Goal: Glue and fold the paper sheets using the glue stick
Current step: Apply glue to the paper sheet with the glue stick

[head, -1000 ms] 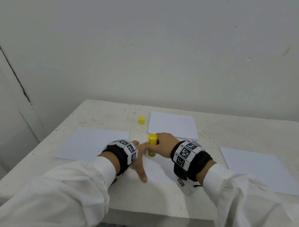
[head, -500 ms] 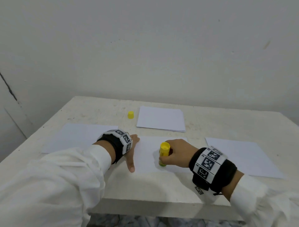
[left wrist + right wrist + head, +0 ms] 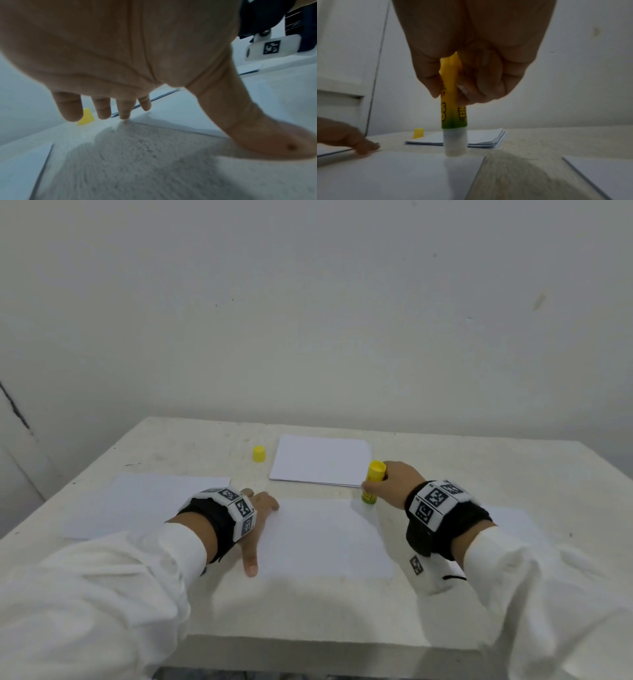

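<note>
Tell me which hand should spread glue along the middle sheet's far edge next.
Right. The right hand already grips the glue stick, tip down on the middle sheet; the left hand lies flat at its left edge.

**Soft, flat light up top, murk at the wrists**

We get even, diffuse brightness in the head view, no glare anywhere, and only faint soft shadows under the sleeves at the lower frame. Edges bow with wide-angle stretch, and detail smears toward the lower corners. In the left wrist view we're close and blurry: the palm of the left hand (image 3: 120, 47) fills the top, unfocused, its broad shadow on the table (image 3: 137, 162) below. The right wrist view runs dim and bluish, the right hand (image 3: 471, 54) backlit and dark, grain everywhere.
</note>
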Motion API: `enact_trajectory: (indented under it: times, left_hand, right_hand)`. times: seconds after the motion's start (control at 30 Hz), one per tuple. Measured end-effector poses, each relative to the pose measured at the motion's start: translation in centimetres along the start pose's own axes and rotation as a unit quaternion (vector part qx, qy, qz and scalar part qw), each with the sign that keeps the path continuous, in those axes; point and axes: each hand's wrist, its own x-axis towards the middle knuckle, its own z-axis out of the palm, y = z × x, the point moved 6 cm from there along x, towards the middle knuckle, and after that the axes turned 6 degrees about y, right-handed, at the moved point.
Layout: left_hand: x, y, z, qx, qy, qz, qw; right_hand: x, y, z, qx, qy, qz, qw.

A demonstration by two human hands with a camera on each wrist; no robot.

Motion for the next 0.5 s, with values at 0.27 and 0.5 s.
enact_trajectory:
  times: [0.27, 0.5]
  left_hand:
    - [-0.1, 2.5, -2.8, -0.065, 0.075, 0.008, 0.995]
    - [2.5, 12.2, -3.7, -0.058, 0.02, 0.07, 0.996]
  right_hand:
    - [2.0, 0.4, 0.9, -0.06, -0.035, -0.002, 0.998]
    - [2.4, 0.6, 0.9, -0.056, -0.072, -0.024, 0.996]
